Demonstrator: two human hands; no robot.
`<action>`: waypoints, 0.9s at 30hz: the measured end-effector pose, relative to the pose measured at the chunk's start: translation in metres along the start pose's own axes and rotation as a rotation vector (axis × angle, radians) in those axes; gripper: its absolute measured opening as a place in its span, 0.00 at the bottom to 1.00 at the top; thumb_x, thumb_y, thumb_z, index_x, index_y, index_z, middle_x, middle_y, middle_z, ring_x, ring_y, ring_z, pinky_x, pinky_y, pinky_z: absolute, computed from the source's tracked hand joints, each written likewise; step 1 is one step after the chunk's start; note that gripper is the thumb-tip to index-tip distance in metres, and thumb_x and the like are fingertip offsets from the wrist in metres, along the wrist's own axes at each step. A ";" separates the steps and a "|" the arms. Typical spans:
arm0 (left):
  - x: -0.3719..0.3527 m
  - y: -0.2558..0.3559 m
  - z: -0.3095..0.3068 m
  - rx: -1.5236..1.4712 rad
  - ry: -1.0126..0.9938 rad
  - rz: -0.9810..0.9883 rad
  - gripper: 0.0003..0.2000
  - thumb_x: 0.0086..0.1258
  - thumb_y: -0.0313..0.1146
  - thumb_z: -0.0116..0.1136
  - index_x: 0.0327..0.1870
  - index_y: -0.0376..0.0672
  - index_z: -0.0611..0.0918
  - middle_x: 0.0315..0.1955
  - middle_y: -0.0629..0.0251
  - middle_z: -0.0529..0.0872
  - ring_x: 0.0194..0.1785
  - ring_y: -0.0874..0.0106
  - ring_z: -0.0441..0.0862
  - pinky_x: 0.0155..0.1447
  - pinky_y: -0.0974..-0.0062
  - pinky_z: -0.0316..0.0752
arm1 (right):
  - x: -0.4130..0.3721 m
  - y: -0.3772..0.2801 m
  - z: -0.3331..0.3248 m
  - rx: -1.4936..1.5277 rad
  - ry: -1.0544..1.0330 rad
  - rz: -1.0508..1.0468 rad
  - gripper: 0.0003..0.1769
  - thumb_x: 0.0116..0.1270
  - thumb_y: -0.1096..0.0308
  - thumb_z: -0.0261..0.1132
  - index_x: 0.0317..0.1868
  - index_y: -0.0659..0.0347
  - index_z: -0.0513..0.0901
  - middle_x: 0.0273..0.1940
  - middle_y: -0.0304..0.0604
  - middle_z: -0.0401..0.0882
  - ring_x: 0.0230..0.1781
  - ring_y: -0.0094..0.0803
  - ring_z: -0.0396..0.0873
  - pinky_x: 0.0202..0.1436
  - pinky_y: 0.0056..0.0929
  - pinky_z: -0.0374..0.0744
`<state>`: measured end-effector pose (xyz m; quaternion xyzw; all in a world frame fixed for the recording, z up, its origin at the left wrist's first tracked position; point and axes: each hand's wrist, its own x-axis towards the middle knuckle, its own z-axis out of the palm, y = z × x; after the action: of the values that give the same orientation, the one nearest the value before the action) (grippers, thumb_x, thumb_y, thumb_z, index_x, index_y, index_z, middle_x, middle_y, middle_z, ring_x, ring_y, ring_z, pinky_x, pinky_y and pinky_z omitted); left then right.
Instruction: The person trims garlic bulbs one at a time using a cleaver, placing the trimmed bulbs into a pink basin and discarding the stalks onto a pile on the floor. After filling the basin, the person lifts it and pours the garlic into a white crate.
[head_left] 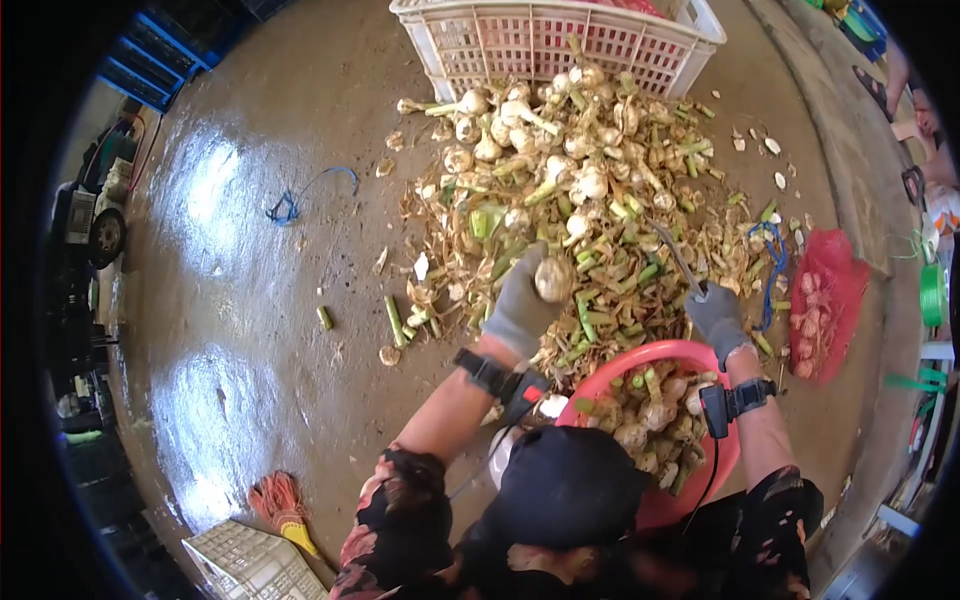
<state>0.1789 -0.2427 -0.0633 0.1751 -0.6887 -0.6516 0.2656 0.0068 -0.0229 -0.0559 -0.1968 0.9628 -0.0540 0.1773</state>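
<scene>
Garlic heap between crate and pink basin (garlic-filled).

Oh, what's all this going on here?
A person in gloves is working at a heap of garlic on the floor. The left hand holds one garlic bulb; the right hand grips a thin curved tool. A pink basin near the person holds more garlic, and a white crate stands beyond the heap.
</scene>
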 end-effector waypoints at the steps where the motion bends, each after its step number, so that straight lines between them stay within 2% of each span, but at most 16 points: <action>1: -0.002 -0.007 0.006 0.381 0.115 0.220 0.13 0.69 0.43 0.46 0.39 0.41 0.74 0.28 0.67 0.79 0.32 0.76 0.77 0.35 0.82 0.75 | -0.009 -0.014 -0.006 -0.001 0.047 -0.048 0.14 0.57 0.57 0.55 0.37 0.56 0.80 0.31 0.51 0.80 0.31 0.47 0.79 0.37 0.38 0.77; 3: -0.001 -0.059 0.017 -0.241 0.051 -0.173 0.15 0.68 0.43 0.45 0.46 0.41 0.72 0.34 0.66 0.80 0.37 0.71 0.78 0.44 0.75 0.76 | -0.025 -0.046 -0.009 0.046 0.065 -0.268 0.10 0.56 0.60 0.57 0.34 0.54 0.80 0.30 0.47 0.80 0.29 0.45 0.79 0.36 0.37 0.77; 5: -0.006 -0.088 0.024 0.233 -0.018 -0.042 0.16 0.69 0.42 0.44 0.49 0.41 0.72 0.35 0.64 0.80 0.38 0.69 0.78 0.47 0.72 0.75 | -0.033 -0.070 -0.005 0.019 0.115 -0.559 0.08 0.53 0.64 0.60 0.34 0.52 0.78 0.29 0.45 0.79 0.28 0.43 0.79 0.34 0.38 0.76; 6: -0.015 -0.133 0.024 0.175 -0.037 -0.098 0.15 0.69 0.41 0.43 0.50 0.42 0.72 0.35 0.63 0.80 0.38 0.69 0.77 0.47 0.71 0.75 | -0.036 -0.082 -0.004 0.031 0.155 -0.601 0.08 0.51 0.64 0.61 0.33 0.53 0.78 0.28 0.46 0.79 0.28 0.44 0.79 0.33 0.38 0.76; 8: -0.019 -0.140 0.024 0.177 -0.076 -0.076 0.14 0.69 0.40 0.43 0.51 0.43 0.72 0.37 0.63 0.80 0.40 0.69 0.76 0.50 0.70 0.73 | -0.040 -0.101 -0.002 0.059 0.236 -0.691 0.08 0.48 0.64 0.64 0.30 0.55 0.77 0.25 0.46 0.77 0.27 0.46 0.77 0.31 0.39 0.75; 9: -0.019 -0.135 0.025 0.235 -0.098 0.005 0.14 0.69 0.39 0.43 0.51 0.44 0.72 0.38 0.62 0.80 0.40 0.69 0.76 0.51 0.71 0.72 | -0.039 -0.106 0.000 0.051 0.228 -0.687 0.08 0.48 0.64 0.64 0.30 0.55 0.77 0.25 0.45 0.77 0.27 0.46 0.77 0.30 0.39 0.75; 12: -0.012 -0.100 0.027 0.948 -0.321 0.005 0.12 0.69 0.35 0.44 0.50 0.44 0.72 0.42 0.65 0.79 0.43 0.71 0.75 0.56 0.71 0.69 | -0.034 -0.109 0.009 0.073 0.209 -0.672 0.09 0.47 0.64 0.64 0.30 0.55 0.76 0.26 0.45 0.77 0.27 0.46 0.77 0.30 0.39 0.74; 14: -0.009 -0.101 0.040 0.827 -0.340 -0.152 0.11 0.68 0.33 0.43 0.50 0.44 0.72 0.42 0.65 0.78 0.43 0.71 0.75 0.55 0.71 0.69 | -0.028 -0.105 0.010 0.147 0.220 -0.667 0.09 0.47 0.64 0.64 0.30 0.54 0.76 0.26 0.45 0.77 0.27 0.47 0.77 0.30 0.39 0.74; 17: -0.017 -0.092 0.029 0.952 -0.311 0.358 0.11 0.68 0.32 0.43 0.48 0.42 0.73 0.42 0.62 0.78 0.44 0.70 0.76 0.47 0.70 0.73 | -0.021 -0.094 0.010 0.136 0.170 -0.606 0.10 0.47 0.64 0.65 0.31 0.53 0.77 0.26 0.46 0.78 0.28 0.46 0.77 0.31 0.40 0.74; 19: -0.011 -0.055 0.040 0.453 -0.097 0.078 0.09 0.60 0.36 0.53 0.38 0.44 0.76 0.28 0.65 0.79 0.32 0.66 0.77 0.38 0.70 0.74 | -0.011 -0.083 0.008 0.046 0.157 -0.568 0.11 0.48 0.62 0.64 0.34 0.52 0.78 0.27 0.47 0.78 0.30 0.46 0.78 0.33 0.41 0.74; 20: -0.003 -0.047 0.043 0.434 -0.039 0.030 0.08 0.54 0.35 0.58 0.32 0.44 0.76 0.22 0.67 0.78 0.26 0.65 0.76 0.33 0.71 0.73 | -0.006 -0.076 0.007 -0.004 0.142 -0.574 0.12 0.49 0.61 0.63 0.36 0.52 0.78 0.28 0.47 0.79 0.31 0.46 0.78 0.34 0.42 0.75; 21: 0.001 -0.011 0.038 0.531 -0.182 -0.071 0.07 0.61 0.32 0.50 0.36 0.41 0.78 0.31 0.59 0.82 0.35 0.61 0.80 0.36 0.67 0.74 | -0.003 -0.074 -0.002 -0.036 0.108 -0.485 0.12 0.49 0.61 0.63 0.35 0.52 0.78 0.29 0.47 0.79 0.32 0.46 0.78 0.35 0.41 0.75; 22: 0.002 -0.018 0.043 0.417 -0.140 0.006 0.08 0.62 0.29 0.47 0.38 0.41 0.78 0.28 0.62 0.82 0.34 0.64 0.80 0.36 0.68 0.74 | -0.003 -0.073 -0.010 -0.061 0.066 -0.389 0.12 0.49 0.62 0.63 0.35 0.52 0.78 0.30 0.46 0.80 0.33 0.46 0.79 0.36 0.41 0.75; 23: 0.006 -0.012 0.042 0.270 -0.173 -0.084 0.08 0.62 0.28 0.47 0.38 0.41 0.78 0.28 0.64 0.81 0.34 0.66 0.80 0.35 0.70 0.74 | -0.002 -0.071 -0.017 -0.081 0.024 -0.295 0.11 0.48 0.62 0.63 0.34 0.52 0.77 0.31 0.45 0.80 0.34 0.46 0.79 0.37 0.41 0.76; 26: 0.008 0.019 0.024 -0.022 -0.392 0.113 0.10 0.65 0.29 0.46 0.44 0.39 0.76 0.36 0.64 0.80 0.41 0.72 0.77 0.42 0.79 0.74 | 0.019 -0.015 -0.020 -0.034 -0.014 0.070 0.13 0.53 0.59 0.59 0.38 0.52 0.79 0.34 0.48 0.81 0.36 0.47 0.79 0.40 0.41 0.76; 27: 0.006 0.010 0.031 0.013 -0.619 0.150 0.12 0.64 0.35 0.49 0.44 0.38 0.77 0.39 0.60 0.80 0.42 0.68 0.78 0.46 0.76 0.73 | 0.021 -0.003 -0.018 -0.052 0.006 0.068 0.14 0.54 0.57 0.58 0.39 0.52 0.79 0.35 0.50 0.80 0.37 0.48 0.79 0.41 0.40 0.76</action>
<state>0.1564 -0.2202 -0.0533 -0.0808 -0.7518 -0.6482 0.0897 -0.0161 -0.0331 -0.0456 -0.1681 0.9705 -0.0235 0.1712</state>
